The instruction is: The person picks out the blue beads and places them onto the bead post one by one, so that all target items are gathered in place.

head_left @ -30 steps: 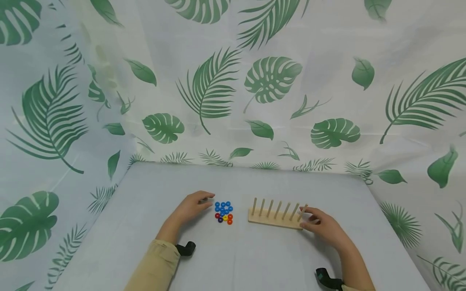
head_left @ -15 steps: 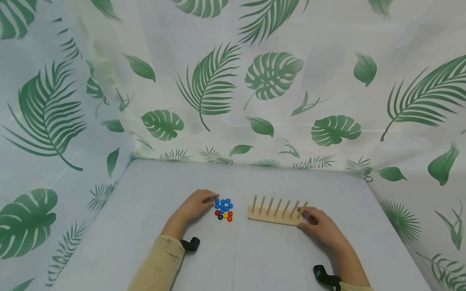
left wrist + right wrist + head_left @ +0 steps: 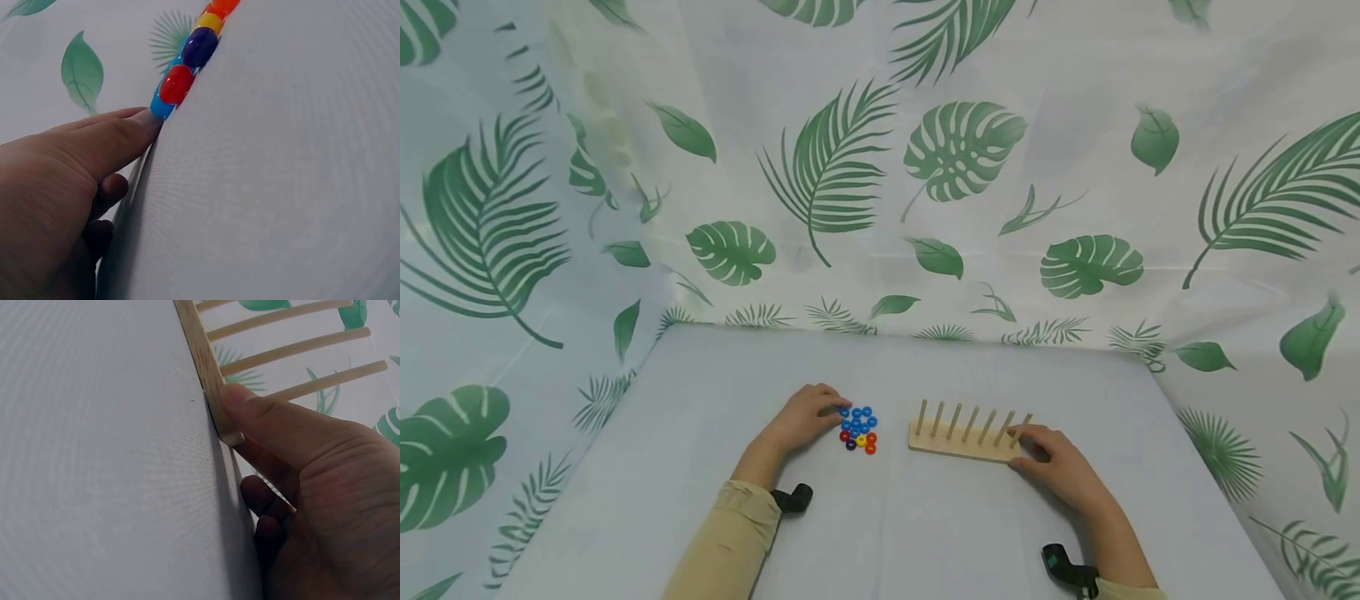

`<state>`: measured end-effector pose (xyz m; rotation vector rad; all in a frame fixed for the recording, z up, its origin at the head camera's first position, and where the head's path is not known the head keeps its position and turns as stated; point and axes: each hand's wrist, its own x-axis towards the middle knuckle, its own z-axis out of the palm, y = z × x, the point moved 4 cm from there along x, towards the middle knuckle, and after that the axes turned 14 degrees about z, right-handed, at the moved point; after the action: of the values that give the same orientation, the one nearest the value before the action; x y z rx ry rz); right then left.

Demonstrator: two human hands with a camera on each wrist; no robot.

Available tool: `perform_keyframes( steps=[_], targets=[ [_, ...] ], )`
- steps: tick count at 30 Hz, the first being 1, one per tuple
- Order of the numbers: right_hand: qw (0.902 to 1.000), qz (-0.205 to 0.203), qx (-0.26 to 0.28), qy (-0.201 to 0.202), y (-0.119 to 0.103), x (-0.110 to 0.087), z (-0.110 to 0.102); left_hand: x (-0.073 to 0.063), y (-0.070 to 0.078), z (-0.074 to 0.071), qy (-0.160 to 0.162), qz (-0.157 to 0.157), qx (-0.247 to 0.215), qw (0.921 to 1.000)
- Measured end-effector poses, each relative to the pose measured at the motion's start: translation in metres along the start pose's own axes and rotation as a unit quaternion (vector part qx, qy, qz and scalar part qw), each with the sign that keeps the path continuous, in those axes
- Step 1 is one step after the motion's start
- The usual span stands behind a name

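A cluster of glossy ring beads [image 3: 857, 423] lies on the white table, mostly blue with red, orange, yellow and dark purple ones at the near side. My left hand [image 3: 801, 418] is at the cluster's left edge, its thumb and forefinger pinching a blue bead [image 3: 161, 105]. To the right stands a wooden peg board [image 3: 958, 446] with a row of upright pegs, no beads on them. My right hand [image 3: 1062, 471] grips the board's right end, thumb on the near edge [image 3: 212, 394] and the other fingers behind, partly hidden.
The table [image 3: 880, 533] is covered in white cloth. A leaf-patterned curtain [image 3: 850, 283] hangs behind it and along both sides. Dark wrist mounts [image 3: 793, 498] are on both arms. A gap separates the beads from the board.
My left hand has moved right to the beads, and its fingertips have closed on a blue one. My right hand stays at the board's end. The head view has tilted slightly.
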<state>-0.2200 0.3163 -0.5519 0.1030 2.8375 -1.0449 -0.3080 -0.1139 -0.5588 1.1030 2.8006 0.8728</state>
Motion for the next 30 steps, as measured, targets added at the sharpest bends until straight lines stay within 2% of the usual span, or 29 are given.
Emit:
perform_keyframes(
  steps=[12,20,27,30],
  targets=[
    [0.9999,0.003,-0.011,0.0,-0.002,-0.001,-0.002,0.001,0.0,-0.002,0.013,-0.018,-0.011,0.9997],
    [0.9999,0.013,-0.009,-0.004,-0.001,0.0,-0.002,0.003,0.005,-0.011,0.014,-0.023,-0.029,0.9992],
    [0.9999,0.014,-0.007,-0.004,0.0,0.0,-0.002,0.013,0.022,-0.024,0.004,-0.034,-0.052,0.998],
    [0.9999,0.012,-0.009,-0.003,0.0,0.001,-0.001,0.019,0.034,-0.03,0.01,-0.022,-0.057,0.9981]
  ],
)
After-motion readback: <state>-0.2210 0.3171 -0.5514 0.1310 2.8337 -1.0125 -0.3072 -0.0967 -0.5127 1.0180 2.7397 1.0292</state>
